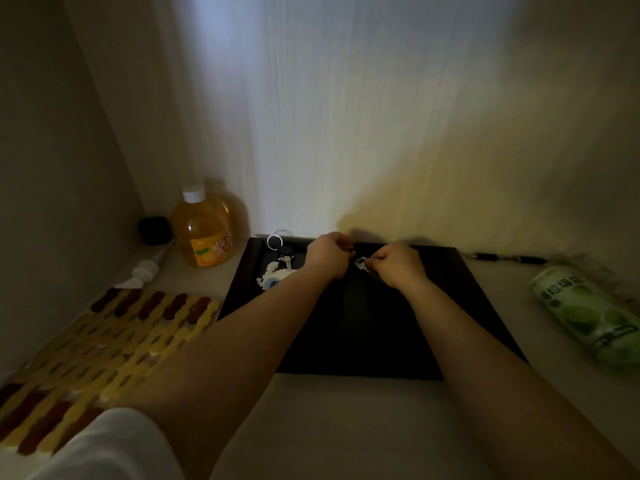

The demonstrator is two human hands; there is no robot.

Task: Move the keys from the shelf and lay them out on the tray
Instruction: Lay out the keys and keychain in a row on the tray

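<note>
While both hands are held over the far part of the tray, the following is noted.

Step in hand: a small pale key piece [361, 263] is judged to be under placement on the tray [398, 327].
Left hand [329, 255]: curled; what its grip holds cannot be told.
Right hand [398, 265]: its grip is closed on the key piece, just above the tray.
Keys laid: one keyring with a white charm [277, 271] is seen at the far left corner.
Next move: release is called for beside that keyring, apart from it.
Edges: the bottle [204, 233] stands near the left rim; a pen [505, 259] and a green pack [588, 313] lie right.
Open room: the near tray area is bare.
</note>
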